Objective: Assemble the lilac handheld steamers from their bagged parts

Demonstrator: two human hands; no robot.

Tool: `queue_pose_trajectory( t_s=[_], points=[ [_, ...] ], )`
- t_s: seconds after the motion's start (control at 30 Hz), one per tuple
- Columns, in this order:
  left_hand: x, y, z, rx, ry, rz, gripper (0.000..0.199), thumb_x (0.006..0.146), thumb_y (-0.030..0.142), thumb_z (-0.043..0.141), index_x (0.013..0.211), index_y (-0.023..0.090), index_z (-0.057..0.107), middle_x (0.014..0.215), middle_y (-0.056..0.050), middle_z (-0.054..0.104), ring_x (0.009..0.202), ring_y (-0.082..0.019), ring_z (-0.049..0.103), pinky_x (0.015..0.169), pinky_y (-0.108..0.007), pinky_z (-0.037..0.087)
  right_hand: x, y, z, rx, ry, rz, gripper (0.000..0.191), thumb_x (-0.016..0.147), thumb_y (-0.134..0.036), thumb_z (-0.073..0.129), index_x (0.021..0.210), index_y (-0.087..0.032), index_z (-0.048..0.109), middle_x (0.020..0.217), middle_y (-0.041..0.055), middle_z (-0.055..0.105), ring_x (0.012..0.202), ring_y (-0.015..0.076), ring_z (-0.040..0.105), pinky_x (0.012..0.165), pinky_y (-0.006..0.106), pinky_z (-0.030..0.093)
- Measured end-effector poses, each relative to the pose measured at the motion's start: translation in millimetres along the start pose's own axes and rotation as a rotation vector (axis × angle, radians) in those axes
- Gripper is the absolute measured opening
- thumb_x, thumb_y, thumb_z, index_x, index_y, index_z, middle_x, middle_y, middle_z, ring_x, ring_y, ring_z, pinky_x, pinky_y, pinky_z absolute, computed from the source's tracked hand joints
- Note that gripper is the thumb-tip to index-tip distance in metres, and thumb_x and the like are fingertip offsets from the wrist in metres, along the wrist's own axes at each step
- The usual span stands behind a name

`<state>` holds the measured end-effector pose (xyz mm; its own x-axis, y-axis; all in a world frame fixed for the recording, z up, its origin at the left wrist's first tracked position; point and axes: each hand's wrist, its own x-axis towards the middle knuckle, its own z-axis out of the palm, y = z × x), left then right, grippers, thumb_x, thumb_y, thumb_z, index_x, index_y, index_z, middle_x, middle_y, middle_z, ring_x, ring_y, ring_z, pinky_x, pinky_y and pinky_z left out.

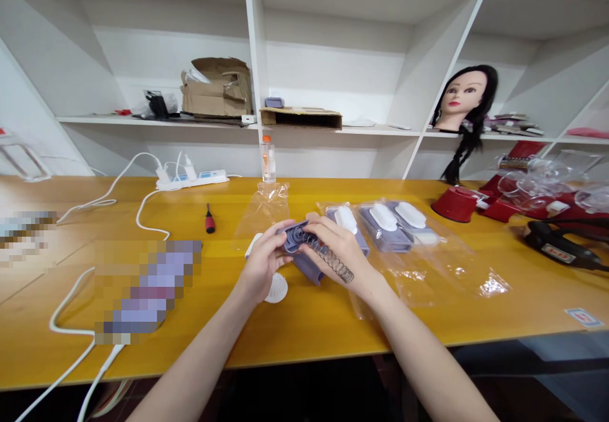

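My left hand (261,262) and my right hand (337,250) are raised a little above the yellow wooden table (314,333). Between them is a grey-purple plastic housing (297,239), gripped by my left fingers. A dark metal coil spring (329,256) runs from the housing under my right palm, and my right fingers press on it. A round white plastic disc (276,289) lies on the table just below my left hand. To the right, clear plastic bags (419,276) hold grey-purple trays with white parts (383,225).
A red-handled screwdriver (210,219) and a white power strip (193,179) with white cables lie on the table. A plastic bottle (268,159) stands at the back. Red items and a black corded tool (556,244) sit at the right. White shelves (333,129) hold cardboard and a mannequin head.
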<state>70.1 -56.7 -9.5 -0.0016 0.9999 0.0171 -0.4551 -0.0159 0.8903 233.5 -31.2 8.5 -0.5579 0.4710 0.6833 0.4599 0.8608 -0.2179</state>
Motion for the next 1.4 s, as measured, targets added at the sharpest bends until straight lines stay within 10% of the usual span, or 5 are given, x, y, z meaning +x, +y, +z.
queue_pose_trajectory(
  t_s=[0.47,0.97,1.4],
  points=[
    [3,-4,-0.5,0.046,0.036,0.040,0.042,0.062,0.032,0.070,0.101,0.017,0.065,0.090,-0.005,0.066,0.070,-0.012,0.057,0.060,-0.021,0.043,3,-15,-3,-0.145,-0.098,0.053,0.020,0.084,-0.014,0.047,0.101,-0.018,0.056,0.098,0.0099,0.059,0.091,0.0207,0.059,0.075,0.036,0.052],
    [4,-8,-5.5,0.063,-0.046,0.059,0.041,0.068,0.040,0.065,0.100,0.014,0.062,0.084,-0.006,0.068,0.066,-0.015,0.063,0.060,-0.024,0.043,-6,-12,20,0.077,0.243,0.149,0.019,0.082,-0.016,0.054,0.100,-0.021,0.059,0.089,0.0036,0.068,0.077,0.0155,0.064,0.072,0.028,0.051],
    [5,-7,-4.9,-0.059,-0.020,0.080,0.032,0.068,0.031,0.063,0.095,0.015,0.065,0.085,-0.005,0.066,0.068,-0.012,0.058,0.057,-0.021,0.043,-7,-9,26,0.033,0.230,0.053,0.026,0.082,-0.015,0.051,0.107,-0.019,0.057,0.099,0.0071,0.067,0.090,0.0185,0.063,0.082,0.034,0.051]
  ],
)
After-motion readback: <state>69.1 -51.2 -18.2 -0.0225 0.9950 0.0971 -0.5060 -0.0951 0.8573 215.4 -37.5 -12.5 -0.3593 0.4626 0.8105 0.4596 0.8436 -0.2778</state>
